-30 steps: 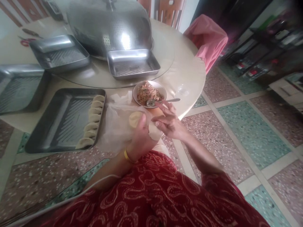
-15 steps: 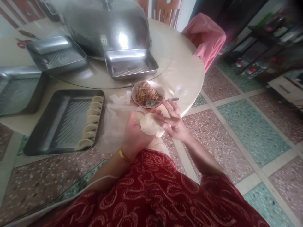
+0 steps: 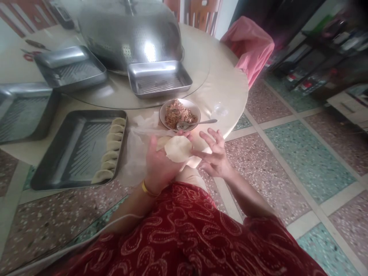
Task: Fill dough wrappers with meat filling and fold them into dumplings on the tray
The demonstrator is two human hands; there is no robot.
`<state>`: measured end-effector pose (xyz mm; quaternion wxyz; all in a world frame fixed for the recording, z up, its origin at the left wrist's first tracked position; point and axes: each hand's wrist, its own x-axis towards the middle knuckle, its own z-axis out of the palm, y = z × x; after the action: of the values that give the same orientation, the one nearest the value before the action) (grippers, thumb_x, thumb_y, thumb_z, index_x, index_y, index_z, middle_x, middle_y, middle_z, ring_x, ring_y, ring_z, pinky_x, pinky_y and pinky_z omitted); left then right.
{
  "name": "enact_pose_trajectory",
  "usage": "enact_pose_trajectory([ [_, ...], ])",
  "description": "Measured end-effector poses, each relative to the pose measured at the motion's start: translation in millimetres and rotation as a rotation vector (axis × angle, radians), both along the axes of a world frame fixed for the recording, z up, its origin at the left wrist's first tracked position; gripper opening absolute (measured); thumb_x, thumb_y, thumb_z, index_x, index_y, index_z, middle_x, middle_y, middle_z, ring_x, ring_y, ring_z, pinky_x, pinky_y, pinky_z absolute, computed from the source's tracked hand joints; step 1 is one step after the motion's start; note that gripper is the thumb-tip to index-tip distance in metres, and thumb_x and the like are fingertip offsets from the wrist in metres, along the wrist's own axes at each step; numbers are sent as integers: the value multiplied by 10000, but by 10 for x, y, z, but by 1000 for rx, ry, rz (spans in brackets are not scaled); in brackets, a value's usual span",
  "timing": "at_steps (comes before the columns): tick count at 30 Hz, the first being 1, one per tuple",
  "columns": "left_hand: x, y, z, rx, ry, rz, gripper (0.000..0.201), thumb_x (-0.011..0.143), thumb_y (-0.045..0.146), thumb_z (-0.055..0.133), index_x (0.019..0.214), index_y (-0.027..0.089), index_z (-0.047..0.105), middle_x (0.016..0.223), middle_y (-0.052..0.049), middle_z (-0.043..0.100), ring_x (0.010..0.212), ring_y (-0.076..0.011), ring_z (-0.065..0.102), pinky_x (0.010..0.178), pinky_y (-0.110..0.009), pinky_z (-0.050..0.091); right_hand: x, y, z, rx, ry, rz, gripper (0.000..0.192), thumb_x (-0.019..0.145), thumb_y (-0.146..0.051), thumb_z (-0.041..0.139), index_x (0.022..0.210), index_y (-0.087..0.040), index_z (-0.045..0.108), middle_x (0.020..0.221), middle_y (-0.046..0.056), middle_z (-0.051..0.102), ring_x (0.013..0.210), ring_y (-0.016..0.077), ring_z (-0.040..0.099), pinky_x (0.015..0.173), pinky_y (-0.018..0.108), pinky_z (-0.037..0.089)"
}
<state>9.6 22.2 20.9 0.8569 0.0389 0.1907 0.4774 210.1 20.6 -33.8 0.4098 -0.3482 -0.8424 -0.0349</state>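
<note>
A round cream table (image 3: 227,92) stands over a speckled terrazzo floor (image 3: 290,161), and I sit at its near edge with the bowl of filling (image 3: 179,114) straight ahead of me. A spoon (image 3: 192,123) rests across the bowl's near rim. A second ago my right hand (image 3: 214,159) was pinching a wrapper free of the stack; half a second ago it was laying it over; now the round wrapper (image 3: 178,148) lies flat on my left hand (image 3: 158,165), just this side of the bowl. So the wrapper is separated and seated, bare of filling. My left hand cradles it on its upturned fingers, loosely cupped. My right hand has let go: fingers spread wide, holding nothing, just right of the wrapper and near the spoon's handle. Left of the bowl, past a crumpled plastic sheet (image 3: 138,149), a steel tray (image 3: 57,153) carries a row of folded dumplings (image 3: 110,153) along its near side.
</note>
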Motion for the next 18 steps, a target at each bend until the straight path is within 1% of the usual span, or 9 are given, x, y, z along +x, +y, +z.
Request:
enact_pose_trajectory([
  [2, 1, -2, 3, 2, 3, 3, 760, 926, 671, 280, 1426, 118, 426, 1361, -132, 599, 1388, -285, 435, 1121, -434, 399, -6, -8, -1, 27, 42, -13, 375, 939, -551, 434, 1154, -372, 684, 1631, -114, 210, 1486, 284, 242, 1226, 558, 137],
  [5, 2, 4, -6, 8, -9, 1, 754, 923, 682, 263, 1412, 137, 444, 1349, -125, 608, 1397, -278, 423, 1139, -448, 373, -39, -14, -12, 42, 9, -31, 370, 931, -543, 458, 1187, -376, 667, 1636, -117, 190, 1482, 282, 246, 1231, 549, 125],
  [10, 0, 9, -32, 41, -5, -20, 717, 923, 683, 258, 1370, 174, 493, 1351, -95, 613, 1439, -271, 353, 1169, -458, 320, -65, -2, -24, 17, 13, -67, 379, 932, -513, 464, 1242, -376, 632, 1631, -107, 207, 1474, 300, 252, 1216, 576, 157],
  [13, 5, 4, -39, 70, -13, -20, 727, 922, 686, 258, 1358, 160, 507, 1369, -96, 600, 1448, -280, 329, 1180, -452, 301, -63, 14, -28, 9, -16, -80, 393, 942, -489, 444, 1283, -374, 602, 1632, -108, 200, 1475, 302, 242, 1212, 588, 153],
  [15, 10, 3, -42, 79, -10, -9, 732, 919, 687, 272, 1356, 150, 510, 1354, -96, 611, 1453, -275, 320, 1187, -443, 292, -58, 19, -35, -13, 10, -103, 402, 943, -479, 432, 1295, -370, 591, 1628, -105, 213, 1471, 305, 249, 1202, 598, 175],
  [18, 15, 5, -41, 74, 6, -8, 720, 917, 687, 287, 1331, 154, 537, 1333, -92, 626, 1450, -283, 323, 1183, -442, 297, -52, 14, -46, -60, 33, -129, 403, 927, -500, 439, 1269, -378, 614, 1608, -99, 263, 1461, 318, 268, 1192, 610, 192],
])
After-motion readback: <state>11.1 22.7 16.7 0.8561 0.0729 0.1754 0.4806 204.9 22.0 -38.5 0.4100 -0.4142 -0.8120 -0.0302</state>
